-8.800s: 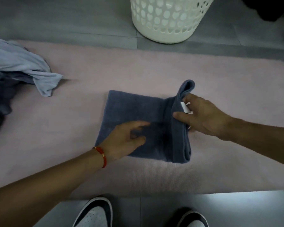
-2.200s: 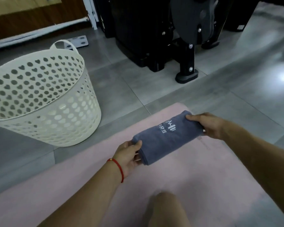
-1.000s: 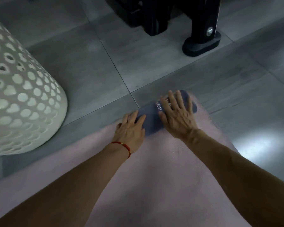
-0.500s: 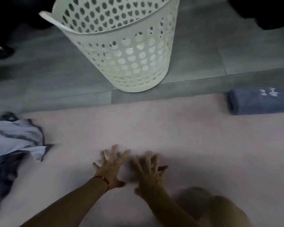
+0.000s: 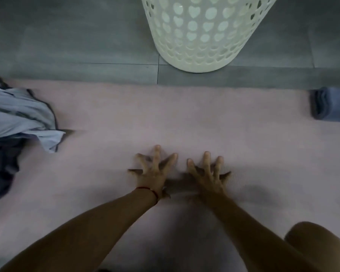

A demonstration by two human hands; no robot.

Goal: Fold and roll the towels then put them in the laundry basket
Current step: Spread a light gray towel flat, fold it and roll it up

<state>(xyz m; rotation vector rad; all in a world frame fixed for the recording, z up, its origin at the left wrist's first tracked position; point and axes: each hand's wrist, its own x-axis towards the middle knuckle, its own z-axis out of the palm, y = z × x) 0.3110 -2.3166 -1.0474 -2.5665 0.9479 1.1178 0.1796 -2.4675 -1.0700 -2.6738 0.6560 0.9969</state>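
Pink mat (image 5: 185, 118) carries everything here, laid over grey floor tiles (image 5: 67, 36). Both hands lie flat on its bare middle near the front edge, fingers spread and straight, grasping nothing: the left hand (image 5: 154, 173), with a red string bracelet (image 5: 148, 190) at the wrist, sits just beside the right hand (image 5: 206, 174). One dark blue rolled towel (image 5: 331, 105) rests at the mat's far right corner, cut by the picture's edge, not yet in the white perforated laundry basket (image 5: 204, 32), which stands on the tiles just beyond the mat's back edge. A heap of unfolded towels (image 5: 18, 122), pale blue over darker cloth, lies crumpled at the left edge, well apart from the hands. That cloth looks soft, light and limp; it will sag and slide out of shape unless taken by two corners and spread flat. The roll should probably be gripped around its middle so it stays wound.
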